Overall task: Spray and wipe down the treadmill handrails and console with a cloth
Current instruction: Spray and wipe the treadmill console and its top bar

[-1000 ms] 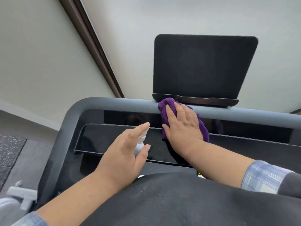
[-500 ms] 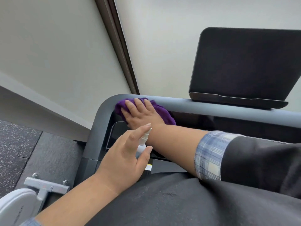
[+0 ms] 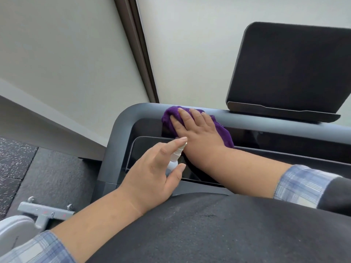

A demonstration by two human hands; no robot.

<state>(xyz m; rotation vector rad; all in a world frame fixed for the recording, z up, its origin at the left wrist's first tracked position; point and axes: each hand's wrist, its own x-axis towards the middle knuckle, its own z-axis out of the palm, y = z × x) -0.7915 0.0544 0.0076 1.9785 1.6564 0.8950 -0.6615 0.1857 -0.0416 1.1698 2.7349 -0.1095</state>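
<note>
Setting: pale walls meeting at a dark corner strip [image 3: 136, 50], speckled rubber floor [image 3: 17, 164] at lower left, grey treadmill frame filling the middle. Right fingers [image 3: 191, 118]: straight, slightly spread, laid flat on the purple cloth [image 3: 222, 131], pressing it onto the top rail [image 3: 266, 121] close to its rounded left corner. Right hand [image 3: 197, 135]: palm down over the cloth, forearm crossing above the glossy black console [image 3: 144, 149]; plaid cuff at the elbow end. Left fingers [image 3: 171, 144]: index extended over the nozzle, thumb and the rest curled round a small white spray bottle [image 3: 174, 158], which is mostly hidden. Left hand [image 3: 152, 173]: held above the console's left end, just beside the right wrist, nozzle aimed towards the rail. Other items: dark tablet stand [image 3: 288, 73] on the rail to the right; a grey bracket [image 3: 45, 213] on the floor. Risks, as judged: a squeeze from here would likely wet the right wrist instead of the surface, the hands being so close; cloth bunched under the palm may skip the rail's curved corner; spray pooling on the console could streak the gloss.
</note>
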